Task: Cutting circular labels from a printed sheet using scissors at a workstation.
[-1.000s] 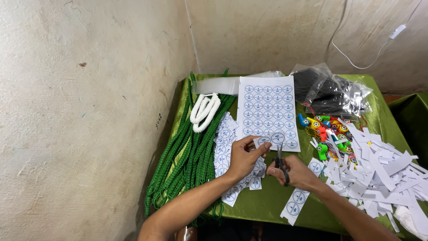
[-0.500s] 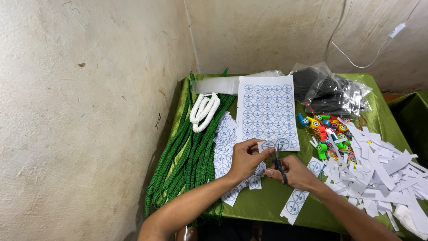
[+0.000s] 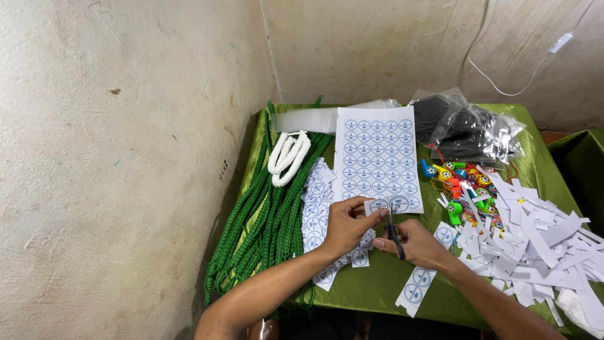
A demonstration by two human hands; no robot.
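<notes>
Scissors [image 3: 395, 232] advanced through glossy round-sticker strip [image 3: 379, 204].

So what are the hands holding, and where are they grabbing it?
The right hand holds small black-handled scissors by the handles. The left hand pinches the end of a white paper strip printed with round blue stickers.

Perhaps a home craft corner (bare walls [image 3: 126, 157], cloth-covered table [image 3: 541, 170]).

White label sheet [image 3: 377, 154] – blue round stickers – mid-table; clear bags [image 3: 469, 129] behind.
</notes>
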